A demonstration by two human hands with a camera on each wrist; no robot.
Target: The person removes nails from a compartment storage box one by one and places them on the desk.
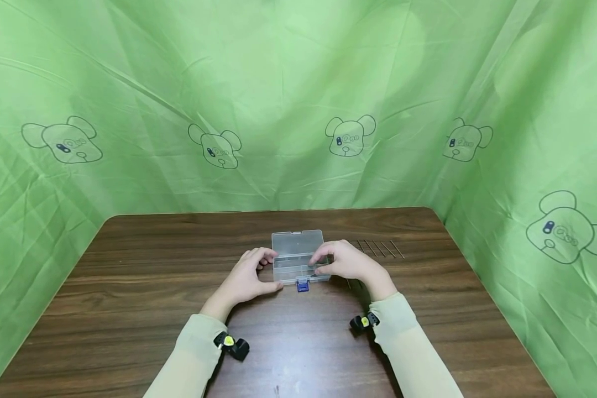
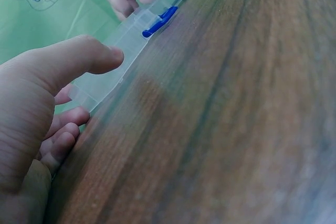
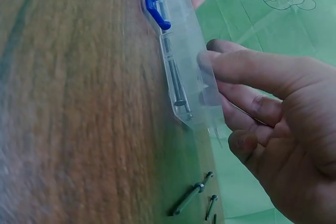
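Observation:
A clear plastic compartment box [image 1: 298, 271] lies on the table with its lid [image 1: 297, 242] raised at the back and a blue latch [image 1: 303, 286] at the front. My left hand [image 1: 246, 279] grips the box's left side, thumb at the front corner and fingers at the back. Over the right half is my right hand [image 1: 345, 261], its thumb and fingers reaching in with a gap between them. In the right wrist view, nails [image 3: 177, 80] lie lengthwise in the front compartment, near the latch. No nail shows between the right fingertips.
Several nails [image 1: 380, 249] lie in a spaced row on the wooden table [image 1: 154, 265], right of the box. More nails [image 3: 189, 199] show beyond the box's end in the right wrist view. A green curtain [image 1: 278, 83] hangs behind and beside the table.

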